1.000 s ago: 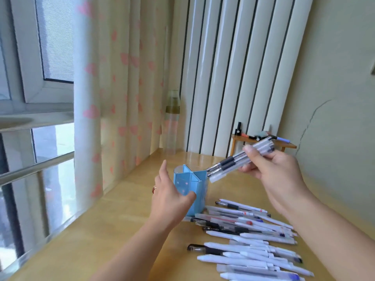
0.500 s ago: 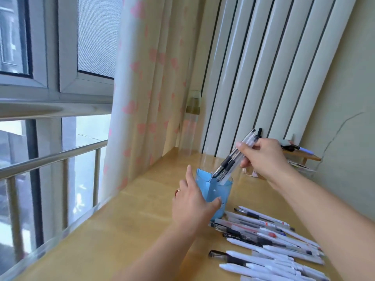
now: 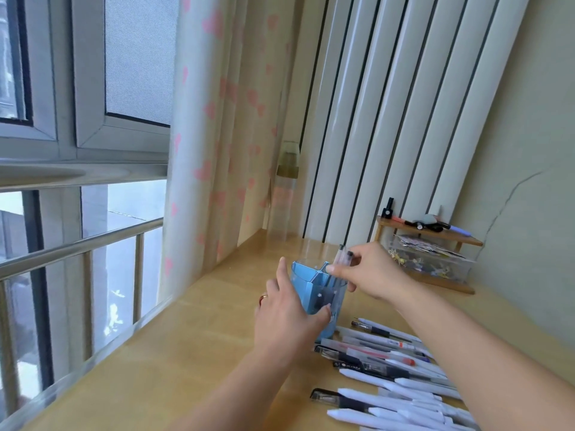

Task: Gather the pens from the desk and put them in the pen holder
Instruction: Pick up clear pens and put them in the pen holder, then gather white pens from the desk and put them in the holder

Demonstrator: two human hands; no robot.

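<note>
A translucent blue pen holder point(image 3: 311, 276) with inner dividers stands on the wooden desk point(image 3: 193, 346). My left hand point(image 3: 284, 312) wraps its near left side and steadies it. My right hand point(image 3: 370, 273) sits over the holder's right rim, fingers pinched on a small bundle of clear pens point(image 3: 341, 259) that stand nearly upright inside the right compartment, their tops sticking out. Several more pens point(image 3: 385, 365), white and clear with black grips, lie in a loose row on the desk at the lower right.
A small wooden shelf point(image 3: 435, 236) with small items on top and a clear box point(image 3: 432, 262) beneath stands at the back right against the wall. A tall clear bottle point(image 3: 284, 194) stands in the back corner. Curtain and window with a railing fill the left.
My right hand has tipped the pen bundle from slanted to upright and lowered it into the holder. My left hand has closed more tightly around the holder. The camera has tilted.
</note>
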